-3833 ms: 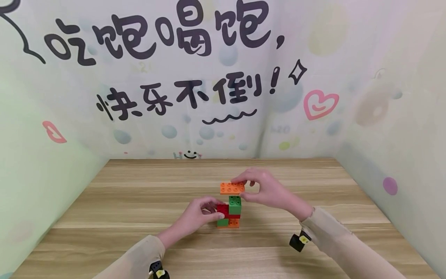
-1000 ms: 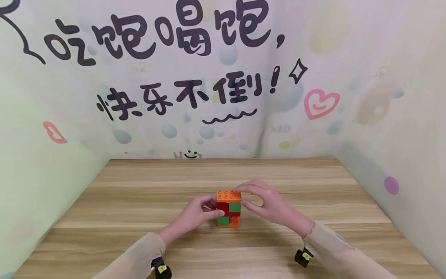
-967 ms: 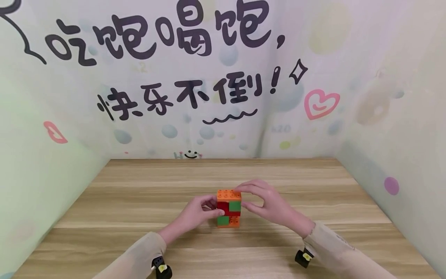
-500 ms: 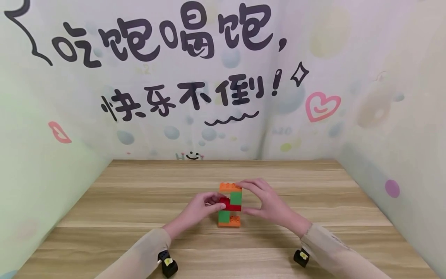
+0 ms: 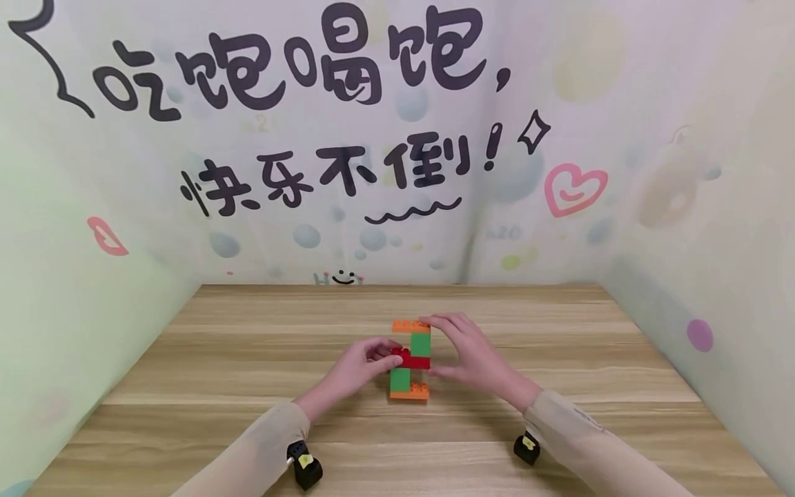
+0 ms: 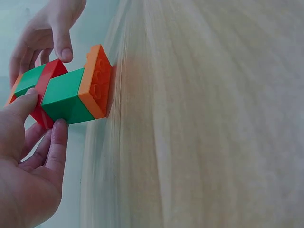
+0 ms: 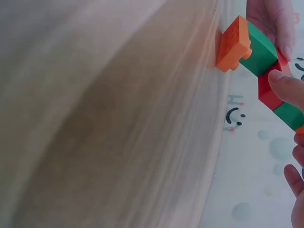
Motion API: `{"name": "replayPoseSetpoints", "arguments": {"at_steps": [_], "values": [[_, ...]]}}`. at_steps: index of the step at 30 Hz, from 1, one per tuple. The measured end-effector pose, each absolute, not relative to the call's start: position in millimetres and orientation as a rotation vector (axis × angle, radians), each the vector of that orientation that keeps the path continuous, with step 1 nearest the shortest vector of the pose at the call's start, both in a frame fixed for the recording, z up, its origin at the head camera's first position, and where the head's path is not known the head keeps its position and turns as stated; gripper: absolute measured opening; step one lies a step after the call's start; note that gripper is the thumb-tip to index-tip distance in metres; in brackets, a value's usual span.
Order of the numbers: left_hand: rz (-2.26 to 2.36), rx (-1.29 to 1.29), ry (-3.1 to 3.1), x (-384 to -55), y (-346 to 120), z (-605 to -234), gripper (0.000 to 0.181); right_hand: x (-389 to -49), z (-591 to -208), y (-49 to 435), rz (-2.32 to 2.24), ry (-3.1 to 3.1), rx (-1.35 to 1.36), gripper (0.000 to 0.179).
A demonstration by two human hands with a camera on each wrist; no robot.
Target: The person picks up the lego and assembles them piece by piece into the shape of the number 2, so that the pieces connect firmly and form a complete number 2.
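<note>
A stack of toy building bricks stands in the middle of the head view. From the bottom up come an orange brick (image 5: pixel 408 396), a green brick (image 5: pixel 400 379), a red brick (image 5: pixel 415 362), another green brick (image 5: pixel 420 344) and a top orange brick (image 5: pixel 404 326). My left hand (image 5: pixel 357 367) pinches the red brick at its left end. My right hand (image 5: pixel 473 352) spans the right side, fingertips on the top orange brick and thumb (image 7: pixel 287 88) against the red brick. Whether the bottom brick touches the table cannot be told.
The wooden table (image 5: pixel 248 331) spreads around the stack. Behind it stands a pale wall (image 5: pixel 397 255) with black lettering, with side walls left and right. A small black device is strapped at each wrist.
The top orange brick came down onto the upper green brick. Over the last second the stack has tipped back and shows more of its front. My right thumb has moved down to the red brick.
</note>
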State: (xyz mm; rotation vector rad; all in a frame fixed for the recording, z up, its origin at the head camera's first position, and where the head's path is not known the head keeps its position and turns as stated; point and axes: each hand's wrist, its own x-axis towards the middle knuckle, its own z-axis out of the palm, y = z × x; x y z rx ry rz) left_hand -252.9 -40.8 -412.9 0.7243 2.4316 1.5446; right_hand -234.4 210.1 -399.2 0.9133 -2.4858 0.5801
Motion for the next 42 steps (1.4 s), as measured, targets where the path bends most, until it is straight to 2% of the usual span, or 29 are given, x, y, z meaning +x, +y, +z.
{"name": "replayPoseSetpoints", "arguments": {"at_steps": [7, 22, 27, 42], "values": [[1.551, 0.730, 2.404, -254, -45, -413, 0.036, -243, -400, 211, 0.649, -2.540, 0.914, 0.081], [1.269, 0.918, 2.551, -244, -58, -414, 0.083, -260, -409, 214, 0.879, -2.699, 0.850, 0.078], [1.222, 0.966, 2.620, -245, -57, -419, 0.080, -264, -410, 214, 0.965, -2.744, 0.839, 0.077], [1.169, 0.872, 2.645, -241, -56, -418, 0.074, -274, -417, 219, 1.004, -2.832, 0.936, 0.074]]}}
